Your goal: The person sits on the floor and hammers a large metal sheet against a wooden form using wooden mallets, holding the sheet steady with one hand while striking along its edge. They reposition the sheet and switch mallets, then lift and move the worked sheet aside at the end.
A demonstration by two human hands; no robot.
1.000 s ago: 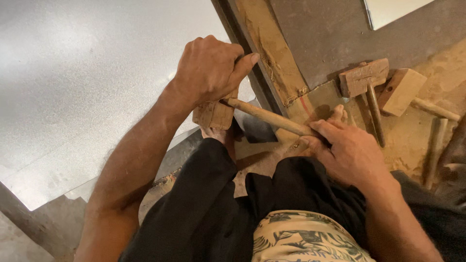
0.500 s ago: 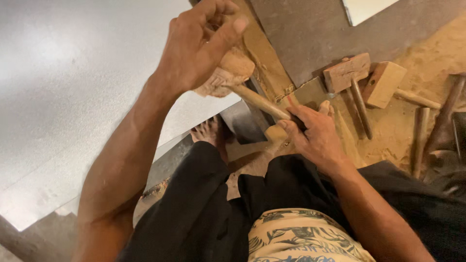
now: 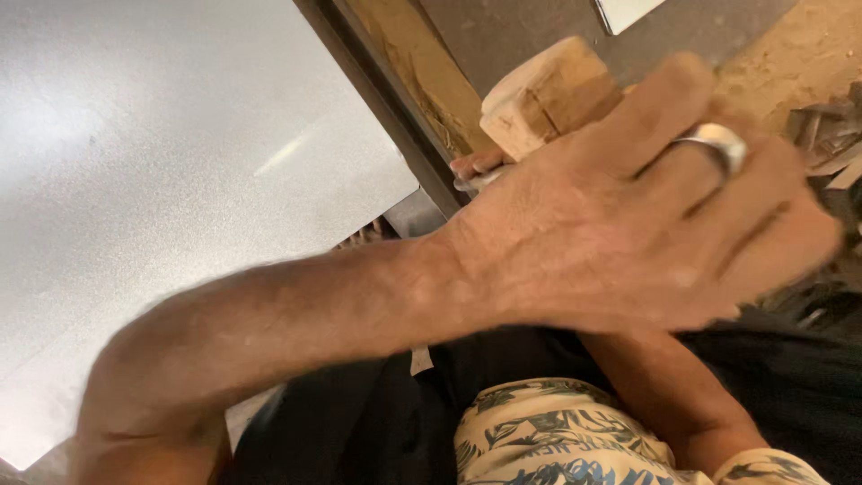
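Wooden mallet point(image 3: 548, 94) juts above left hand point(image 3: 628, 216), whose fingers point(image 3: 664, 108) apparently wrap its handle

Woodworking shop (sawdust floor point(image 3: 799, 54), wooden mallet point(image 3: 548, 94))

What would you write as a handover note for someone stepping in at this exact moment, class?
Left hand: raised close to the camera, fingers closed round a wooden mallet, with a ring on one finger.
Right hand: almost wholly hidden behind the left. Only fingertips show, beside the dark frame edge, so its grip cannot be told.
Other things: blurred wooden pieces lie on the sawdust at far right.
Done and left: the piece being worked is hidden, so progress cannot be read. Look before carrying on.
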